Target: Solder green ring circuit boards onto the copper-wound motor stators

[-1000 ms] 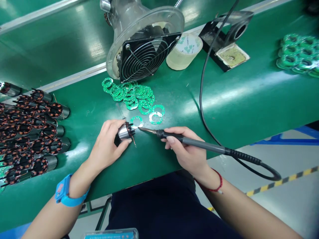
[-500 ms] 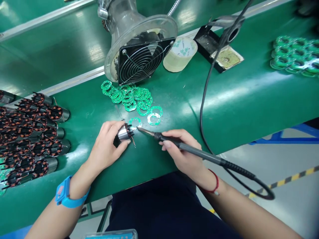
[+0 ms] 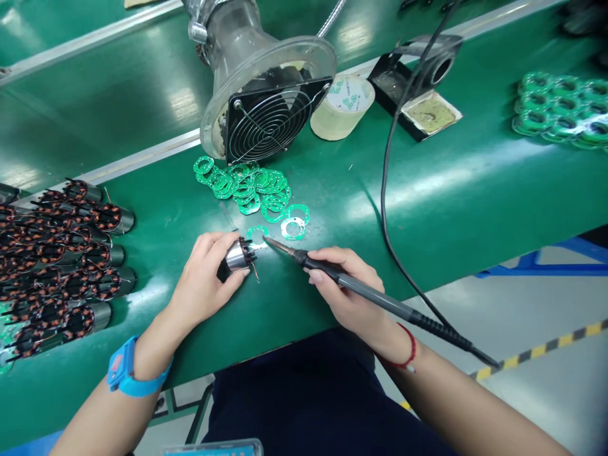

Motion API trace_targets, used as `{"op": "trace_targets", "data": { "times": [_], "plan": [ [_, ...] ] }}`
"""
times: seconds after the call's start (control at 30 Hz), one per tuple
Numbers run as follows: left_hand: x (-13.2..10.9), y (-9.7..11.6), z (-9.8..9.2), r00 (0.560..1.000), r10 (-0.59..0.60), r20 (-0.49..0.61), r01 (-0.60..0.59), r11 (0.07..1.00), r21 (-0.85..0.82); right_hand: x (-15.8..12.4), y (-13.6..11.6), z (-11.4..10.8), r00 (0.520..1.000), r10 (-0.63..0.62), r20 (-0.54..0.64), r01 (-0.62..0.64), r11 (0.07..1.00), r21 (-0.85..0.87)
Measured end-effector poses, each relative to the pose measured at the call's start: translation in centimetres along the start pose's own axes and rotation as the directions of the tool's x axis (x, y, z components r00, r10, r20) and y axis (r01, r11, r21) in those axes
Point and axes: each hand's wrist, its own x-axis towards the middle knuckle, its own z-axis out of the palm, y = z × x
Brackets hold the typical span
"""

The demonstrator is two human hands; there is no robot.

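Note:
My left hand [image 3: 206, 275] is closed around a motor stator [image 3: 237, 255], a silver cylinder lying on its side with black prongs and a loose wire end facing right. In my right hand [image 3: 349, 282] is a soldering iron [image 3: 363, 288], gripped like a pen. Its tip points left, over a green ring-shaped circuit board [image 3: 259, 232] just beyond the stator; whether tip and board touch I cannot tell. Two more ring boards [image 3: 293, 228] lie partly overlapping to the right, and a loose pile of ring boards [image 3: 244, 183] spreads behind them.
A fan with a wire guard [image 3: 268, 126] stands behind the pile. To its right are a tape roll [image 3: 342, 104] and a soldering iron stand [image 3: 413, 88] with a sponge. Rows of stators [image 3: 61, 266] fill the left; stacked ring boards [image 3: 563, 107] sit far right. The iron's cable [image 3: 386, 190] crosses the bench.
The iron's tip has shifted slightly up and right, away from the stator's prongs. The cable behind its handle has swung and straightened. My left hand stays on the stator.

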Motion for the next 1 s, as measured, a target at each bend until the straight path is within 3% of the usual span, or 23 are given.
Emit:
{"op": "trace_targets", "data": {
  "times": [0.13,0.23,0.4,0.5,0.6,0.7,0.83,1.0],
  "plan": [
    [0.1,0.0,0.0,1.000,-0.014,0.001,0.014,1.000,-0.016,0.1,0.5,0.2,0.995,-0.046,0.092,0.047,0.999,-0.008],
    [-0.1,0.0,0.2,0.995,-0.094,-0.022,0.091,0.992,-0.091,0.8,0.5,0.6,0.984,-0.004,0.176,0.001,1.000,0.017],
    [-1.0,0.1,0.7,0.977,-0.211,-0.012,0.185,0.883,-0.432,2.6,-1.0,2.0,0.980,0.104,0.171,-0.095,0.994,-0.063],
    [-1.1,0.3,0.6,0.987,-0.155,0.042,0.155,0.854,-0.497,2.9,-2.1,3.1,0.984,0.142,0.104,-0.155,0.979,0.132],
    [-0.8,0.3,0.2,0.995,-0.059,0.076,0.082,0.928,-0.363,3.0,-2.7,3.9,0.986,0.159,0.038,-0.162,0.917,0.365],
    [-0.5,0.3,0.1,0.997,-0.006,0.071,0.021,0.978,-0.207,3.4,-2.6,4.2,0.985,0.153,0.084,-0.174,0.887,0.429],
    [-0.3,0.5,0.6,0.996,-0.005,0.092,0.008,0.999,-0.040,4.1,-2.2,4.4,0.977,0.034,0.211,-0.120,0.903,0.412],
    [-0.4,0.8,0.7,0.997,-0.045,0.070,0.035,0.989,0.143,3.7,-2.4,4.3,0.943,-0.178,0.281,0.136,0.978,0.161]
  ]
}}
